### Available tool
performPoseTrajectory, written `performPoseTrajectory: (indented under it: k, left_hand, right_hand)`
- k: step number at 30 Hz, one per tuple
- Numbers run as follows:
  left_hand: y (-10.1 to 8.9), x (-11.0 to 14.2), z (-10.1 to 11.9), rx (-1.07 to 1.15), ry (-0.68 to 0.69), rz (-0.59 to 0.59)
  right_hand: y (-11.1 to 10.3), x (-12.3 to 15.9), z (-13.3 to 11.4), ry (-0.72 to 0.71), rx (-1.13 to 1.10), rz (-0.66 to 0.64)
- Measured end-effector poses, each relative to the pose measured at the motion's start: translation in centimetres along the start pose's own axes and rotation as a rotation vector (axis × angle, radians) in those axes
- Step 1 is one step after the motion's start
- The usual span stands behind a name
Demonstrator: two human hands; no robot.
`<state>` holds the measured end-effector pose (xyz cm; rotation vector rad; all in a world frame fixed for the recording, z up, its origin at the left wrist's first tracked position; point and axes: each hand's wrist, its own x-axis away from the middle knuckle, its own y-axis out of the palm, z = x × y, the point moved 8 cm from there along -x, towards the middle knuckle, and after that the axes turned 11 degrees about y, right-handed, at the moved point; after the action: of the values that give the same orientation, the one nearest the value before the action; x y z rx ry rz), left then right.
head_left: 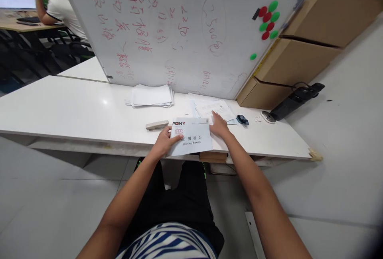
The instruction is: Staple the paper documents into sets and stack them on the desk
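My left hand [164, 142] grips the left side of a printed testing report [194, 136], its thumb lying on the cover. The report rests near the desk's front edge, with a red stamp and black lettering on it. At its right edge is my right hand [220, 126], with a finger stretched out over the loose papers [221, 109] behind; some of its fingers are hidden. A beige stapler [157, 125] lies just left of the report, close to my left hand. To the right of the loose papers sits a small dark blue object [242, 120].
A stack of papers [152, 95] lies at the back of the white desk [74, 107]. Behind it leans a whiteboard [185, 51] with red writing and magnets. Cardboard boxes [287, 61], a black bottle [295, 101] and a white mouse [267, 117] are at right. A person [64, 12] sits beyond.
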<state>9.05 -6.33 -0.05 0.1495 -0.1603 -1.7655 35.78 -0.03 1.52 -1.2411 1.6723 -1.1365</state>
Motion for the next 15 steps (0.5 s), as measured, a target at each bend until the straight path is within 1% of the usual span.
performPoseTrajectory:
  k: [1, 3, 6, 8, 10, 12, 14, 15]
  left_hand:
    - [-0.6, 0.3, -0.1, -0.062, 0.013, 0.056]
    - [-1.7, 0.8, -0.2, -0.159, 0.036, 0.137]
    - [-2.6, 1.3, -0.6, -0.186, 0.043, 0.174]
    - [-3.0, 1.6, -0.8, -0.173, 0.042, 0.194]
    - [-3.1, 1.6, -1.1, -0.155, 0.044, 0.212]
    - [-3.1, 1.7, -1.5, -0.119, 0.043, 0.219]
    - [-3.0, 1.7, -2.0, -0.061, 0.042, 0.206]
    - [-2.8, 1.7, -2.1, -0.029, 0.050, 0.197]
  right_hand:
    - [0.5, -0.1, -0.6, -0.014, 0.100, -0.027]
    - [1.1, 0.1, -1.5, -0.051, 0.215, -0.050]
    - [1.2, 0.5, -2.0, -0.058, 0.265, -0.033]
    - [0.8, 0.4, -1.9, -0.043, 0.290, -0.012]
    - [-0.1, 0.3, -1.8, -0.027, 0.307, 0.011]
    - [-1.6, 0.9, -1.8, -0.017, 0.298, 0.069]
    - [-3.4, 2.8, -2.4, -0.032, 0.229, 0.195]
    - [-4.2, 4.4, -2.9, -0.060, 0.165, 0.274]
